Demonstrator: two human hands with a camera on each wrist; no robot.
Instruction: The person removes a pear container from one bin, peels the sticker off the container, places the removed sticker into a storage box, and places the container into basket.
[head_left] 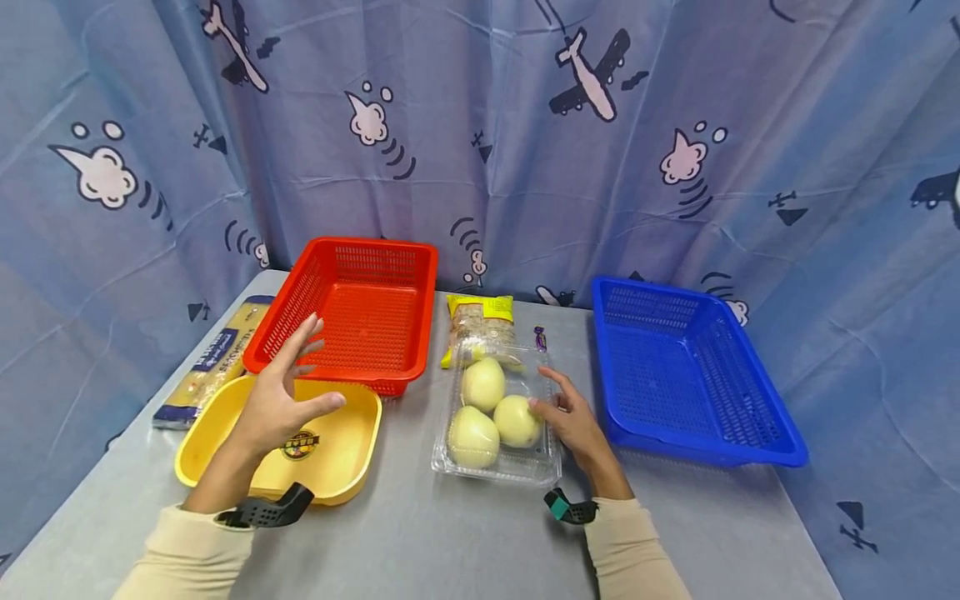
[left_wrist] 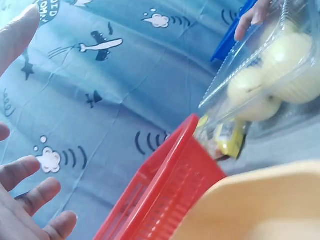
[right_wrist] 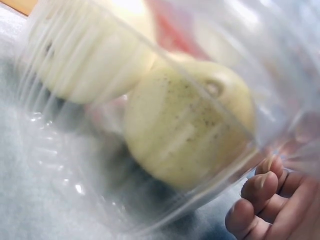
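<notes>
A clear plastic clamshell box (head_left: 497,475) holds three round, pale yellow-green fruits, which look like pears (head_left: 474,437). My right hand (head_left: 576,421) grips the box at its right side, the thumb over the lid. Curled fingers (right_wrist: 258,185) show by the box wall in the right wrist view. My left hand (head_left: 273,410) hangs above the yellow basin (head_left: 352,479), fingers spread and holding nothing. In the left wrist view, its fingers (left_wrist: 37,195) are apart from the red basket (left_wrist: 165,185).
Behind the yellow basin is a red basket (head_left: 375,321); a blue basket (head_left: 675,375) stands at the right. A yellow food packet (head_left: 480,317) lies behind the box, near a small purple-wrapped sweet (head_left: 540,337). Far left lies a long yellow-and-blue package (head_left: 217,358). A patterned curtain (head_left: 480,125) hangs behind.
</notes>
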